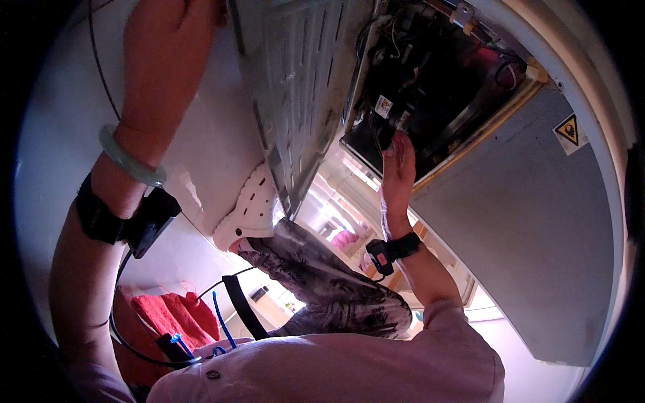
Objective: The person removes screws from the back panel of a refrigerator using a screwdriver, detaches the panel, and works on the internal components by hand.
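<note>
At the upper left my left arm reaches up to the frame's top edge. Only part of my left hand [176, 15] shows, beside a grey ribbed metal panel [289, 74]; its fingers are cut off, so their grip is hidden. Right of the panel, an appliance has an exposed dark compartment [430, 87] with wires and small labels inside. My right hand [400, 164] is raised at that compartment's lower edge, fingers stretched upward and together, apparently against the dark part. Nothing shows in it.
A flat grey appliance panel [517, 221] with a yellow warning triangle [570, 130] fills the right side. My bent leg in patterned trousers [329, 275] and a white clog [248, 208] sit below the ribbed panel. A red cloth [178, 319] lies at lower left.
</note>
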### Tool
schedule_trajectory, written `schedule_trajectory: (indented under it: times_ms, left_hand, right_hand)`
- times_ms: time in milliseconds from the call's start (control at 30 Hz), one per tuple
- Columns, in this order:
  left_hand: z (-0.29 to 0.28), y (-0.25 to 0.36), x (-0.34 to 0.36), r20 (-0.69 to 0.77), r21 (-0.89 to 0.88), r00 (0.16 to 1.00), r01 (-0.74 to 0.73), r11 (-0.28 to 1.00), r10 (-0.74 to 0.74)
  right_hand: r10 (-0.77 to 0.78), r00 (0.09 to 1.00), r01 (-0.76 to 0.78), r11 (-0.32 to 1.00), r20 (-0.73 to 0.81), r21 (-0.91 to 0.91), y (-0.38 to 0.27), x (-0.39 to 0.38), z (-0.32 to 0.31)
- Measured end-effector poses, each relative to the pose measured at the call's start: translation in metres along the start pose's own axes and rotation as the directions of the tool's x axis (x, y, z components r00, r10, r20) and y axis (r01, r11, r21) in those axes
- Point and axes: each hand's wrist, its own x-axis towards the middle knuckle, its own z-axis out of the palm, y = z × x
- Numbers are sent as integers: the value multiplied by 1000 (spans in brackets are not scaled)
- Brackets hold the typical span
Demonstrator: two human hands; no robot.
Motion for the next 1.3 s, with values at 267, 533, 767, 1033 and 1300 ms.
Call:
schedule_trajectory:
  times_ms: [267,533,767,1033,1300]
  left_hand:
    - [-2,-3,3,21,-12,998,56,998,-56]
    - [-4,-28,5,113,-115,992,75,991,-62]
    - [-1,-22,2,81,-177,994,86,980,-73]
    - [0,-25,2,76,-225,995,76,971,-60]
    - [-3,-23,3,107,-170,992,79,982,-62]
  right_hand:
    - [-52,996,52,999,66,-9,-1,6,9]
    - [28,999,-26,990,-15,142,8,26,27]
    - [-38,997,46,990,-61,131,-1,29,40]
    - [-107,992,117,979,-64,167,-21,62,55]
    - [23,1000,-28,955,21,296,-34,57,54]
